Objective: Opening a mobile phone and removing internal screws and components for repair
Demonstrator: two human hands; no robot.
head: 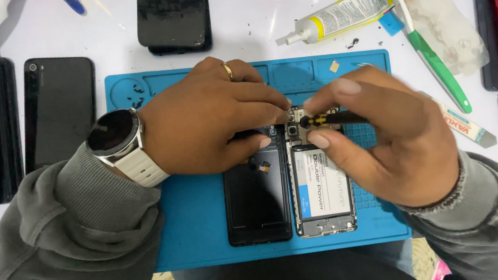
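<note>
Right hand point(401, 141): pinching a black screwdriver point(332, 118).
Left hand point(213, 122): fingers curled, pressing the opened phone point(322, 181) just beside the tool's tip.

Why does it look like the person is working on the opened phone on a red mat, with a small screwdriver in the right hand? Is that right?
Not quite: the head view shows the mat is blue, not red. The rest holds: the right hand holds a small screwdriver over the opened phone.

Head camera, close overhead; faces down onto blue mat point(196, 219)
</note>
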